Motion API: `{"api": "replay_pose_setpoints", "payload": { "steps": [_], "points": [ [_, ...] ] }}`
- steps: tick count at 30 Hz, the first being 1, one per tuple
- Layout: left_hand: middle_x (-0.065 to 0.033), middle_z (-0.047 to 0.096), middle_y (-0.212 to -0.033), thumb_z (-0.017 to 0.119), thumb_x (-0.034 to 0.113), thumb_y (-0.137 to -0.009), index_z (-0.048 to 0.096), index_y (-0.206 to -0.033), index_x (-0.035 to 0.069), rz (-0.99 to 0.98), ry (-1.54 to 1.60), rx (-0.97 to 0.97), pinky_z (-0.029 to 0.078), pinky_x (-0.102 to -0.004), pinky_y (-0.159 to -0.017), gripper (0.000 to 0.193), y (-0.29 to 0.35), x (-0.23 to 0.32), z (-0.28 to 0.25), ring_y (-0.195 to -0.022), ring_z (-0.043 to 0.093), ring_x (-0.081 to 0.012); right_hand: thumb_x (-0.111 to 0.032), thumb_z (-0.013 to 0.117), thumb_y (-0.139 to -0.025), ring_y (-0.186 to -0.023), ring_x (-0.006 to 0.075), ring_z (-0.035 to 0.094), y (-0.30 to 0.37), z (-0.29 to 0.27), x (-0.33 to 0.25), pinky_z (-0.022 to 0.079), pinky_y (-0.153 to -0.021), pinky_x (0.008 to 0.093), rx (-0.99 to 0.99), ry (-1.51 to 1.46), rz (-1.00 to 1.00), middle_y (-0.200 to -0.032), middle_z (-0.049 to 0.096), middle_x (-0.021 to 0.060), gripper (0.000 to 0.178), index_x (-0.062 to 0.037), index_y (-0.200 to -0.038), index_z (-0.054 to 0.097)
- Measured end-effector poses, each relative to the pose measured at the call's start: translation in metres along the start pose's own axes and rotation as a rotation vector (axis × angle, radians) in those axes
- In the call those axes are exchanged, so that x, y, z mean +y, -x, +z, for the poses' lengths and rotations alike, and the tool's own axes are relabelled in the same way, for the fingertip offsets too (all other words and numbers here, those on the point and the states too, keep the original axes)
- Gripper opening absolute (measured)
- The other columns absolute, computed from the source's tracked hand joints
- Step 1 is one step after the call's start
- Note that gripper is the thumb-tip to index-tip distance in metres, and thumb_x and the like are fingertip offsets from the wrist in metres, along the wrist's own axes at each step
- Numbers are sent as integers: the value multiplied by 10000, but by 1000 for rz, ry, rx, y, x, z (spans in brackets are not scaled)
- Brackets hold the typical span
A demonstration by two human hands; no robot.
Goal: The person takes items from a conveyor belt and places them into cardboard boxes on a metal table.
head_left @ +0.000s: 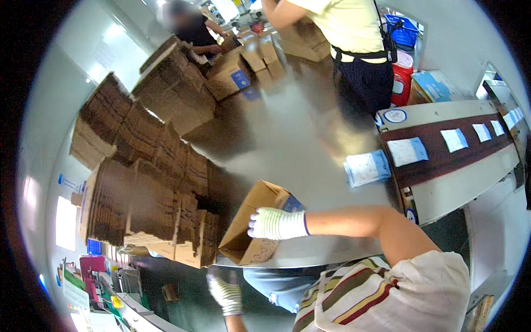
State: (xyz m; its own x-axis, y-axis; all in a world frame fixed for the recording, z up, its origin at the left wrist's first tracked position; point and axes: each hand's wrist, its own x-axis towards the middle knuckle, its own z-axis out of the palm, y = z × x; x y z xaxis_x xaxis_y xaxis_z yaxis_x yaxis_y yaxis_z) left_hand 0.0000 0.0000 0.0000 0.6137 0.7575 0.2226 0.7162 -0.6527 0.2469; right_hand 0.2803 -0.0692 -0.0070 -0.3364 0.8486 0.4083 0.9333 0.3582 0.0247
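An open cardboard box (235, 252) rests tilted at the near edge of the grey metal table (287, 122), its inside facing up and left. My right hand (279, 223), in a white striped knit glove, reaches across from the right with curled fingers closed over the box's side. Below the table edge, apart from the box, my left hand (225, 293) wears a similar glove. Its fingers are spread and slightly blurred, with nothing seen in them. Flattened cardboard boxes (149, 205) stand stacked in rows just left of the open box.
A conveyor belt (431, 160) at the right carries several white-and-blue packs (407, 151); more packs (367, 168) lie at its end on the table. Across the table stand a person in a yellow shirt (354, 27) and another in dark clothes (193, 27), near cartons (227, 77).
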Motion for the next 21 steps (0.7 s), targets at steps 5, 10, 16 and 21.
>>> {"api": "replay_pose_setpoints", "payload": {
  "steps": [5,10,16,21],
  "points": [
    [-145,566,-1136,662,384,-739,542,-1143,54,851,-465,-232,308,-460,-1035,535,-56,52,-39,-1178,455,-318,-366,750,-652,-1021,249,542,-8,-18,24,411,-886,411,-150,-53,-170,-996,605,45,498,-109,-1045,584],
    [-109,596,-676,581,352,-821,560,-744,89,875,-232,-500,473,-420,-564,275,-60,86,-16,-623,603,-306,-352,697,-720,-1047,317,517,40,-85,83,406,-937,418,143,-392,100,-1018,574,133,456,-46,-1034,569],
    [-133,567,-675,587,338,-824,537,-764,70,824,-112,-321,450,-426,-540,279,-69,84,11,-598,581,-318,-280,678,-741,-874,305,642,229,-91,209,494,-770,416,-1125,-191,713,-947,666,185,362,-5,-976,659],
    [-125,580,-682,627,299,-783,525,-768,70,785,-122,-318,461,-419,-558,252,-74,100,15,-630,595,-310,-580,793,-508,-681,281,640,252,-34,168,507,-627,386,-908,-468,700,-771,670,183,733,60,-840,660]
  ]
}}
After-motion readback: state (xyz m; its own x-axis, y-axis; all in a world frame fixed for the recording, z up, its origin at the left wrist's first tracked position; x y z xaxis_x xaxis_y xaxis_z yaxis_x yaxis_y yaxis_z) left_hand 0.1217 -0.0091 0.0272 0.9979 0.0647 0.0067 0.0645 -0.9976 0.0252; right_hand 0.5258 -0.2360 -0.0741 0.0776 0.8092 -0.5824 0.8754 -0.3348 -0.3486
